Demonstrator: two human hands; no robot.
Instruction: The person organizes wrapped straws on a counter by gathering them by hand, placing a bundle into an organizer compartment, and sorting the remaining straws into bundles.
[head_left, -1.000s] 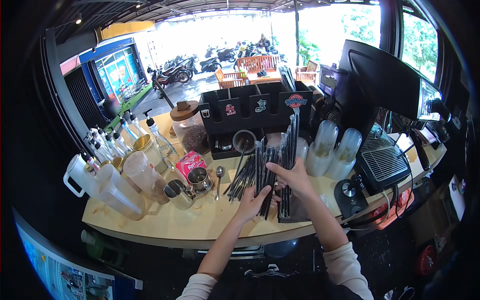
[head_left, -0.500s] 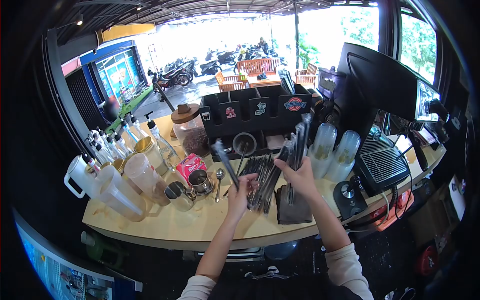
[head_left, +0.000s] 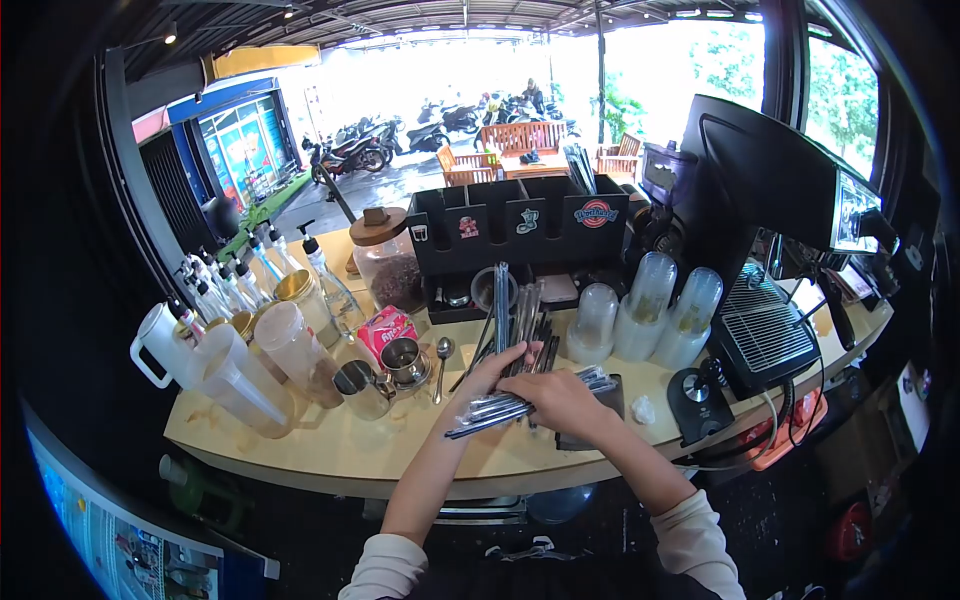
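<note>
My left hand [head_left: 497,368] is closed around a few plastic-wrapped black straws [head_left: 502,295], which stand nearly upright above it. My right hand [head_left: 562,402] grips a bundle of wrapped straws [head_left: 488,414] lying almost level, their ends pointing left and right. The two hands meet over the counter, fingers close together. Behind them is a pile of loose straws [head_left: 545,352], partly hidden by the hands. Under my right hand lies a dark flat cloth or pouch [head_left: 600,425]; I cannot tell which.
At the back stands a black compartment organizer [head_left: 515,220]. Stacked plastic cups [head_left: 640,310] are to the right, near crumpled clear plastic [head_left: 643,410] and an espresso machine [head_left: 765,320]. A spoon [head_left: 441,370], a metal pitcher [head_left: 362,388] and plastic jugs [head_left: 240,380] occupy the left.
My right hand has moved left and down, and its straws have tipped from upright to nearly level. My left hand has shifted slightly right, its straws now straighter. Crumpled plastic has come into view.
</note>
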